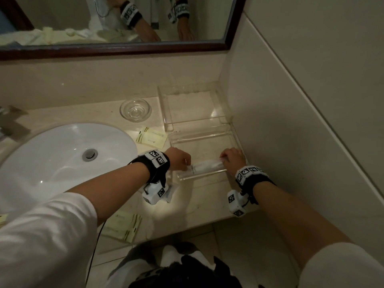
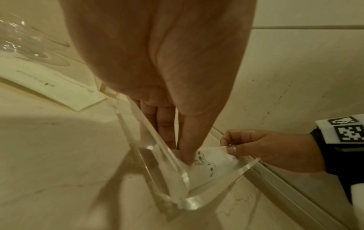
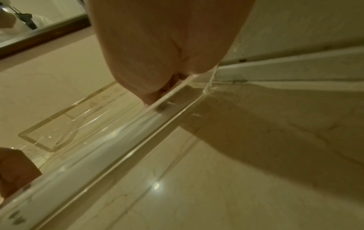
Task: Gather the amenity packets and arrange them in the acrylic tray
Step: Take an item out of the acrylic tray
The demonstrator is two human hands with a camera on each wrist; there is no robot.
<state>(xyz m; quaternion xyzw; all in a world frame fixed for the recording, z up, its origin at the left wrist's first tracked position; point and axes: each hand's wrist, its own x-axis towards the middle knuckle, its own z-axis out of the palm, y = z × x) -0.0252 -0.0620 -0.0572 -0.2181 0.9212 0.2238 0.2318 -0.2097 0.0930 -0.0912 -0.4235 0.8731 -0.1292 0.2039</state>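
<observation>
A long white amenity packet (image 1: 204, 166) lies along the front wall of the near acrylic tray (image 1: 235, 138), by the side wall. My left hand (image 1: 187, 166) pinches the packet's left end, with the thumb in front and the fingers behind in the left wrist view (image 2: 180, 153). My right hand (image 1: 222, 161) pinches the right end between thumb and forefinger (image 2: 229, 148). In the right wrist view the packet (image 3: 98, 147) shows as a white band behind the tray's clear front wall (image 3: 177, 118). Pale green packets lie beside the tray (image 1: 151, 138) and at the counter's front edge (image 1: 124, 225).
A second acrylic tray (image 1: 166, 113) stands behind the near one, against the backsplash. A small glass dish (image 1: 135, 110) sits to its left. The white sink (image 1: 62, 163) fills the counter's left side. A clear-wrapped packet (image 1: 171, 192) lies under my left wrist. A dark-framed mirror (image 1: 124, 47) hangs above.
</observation>
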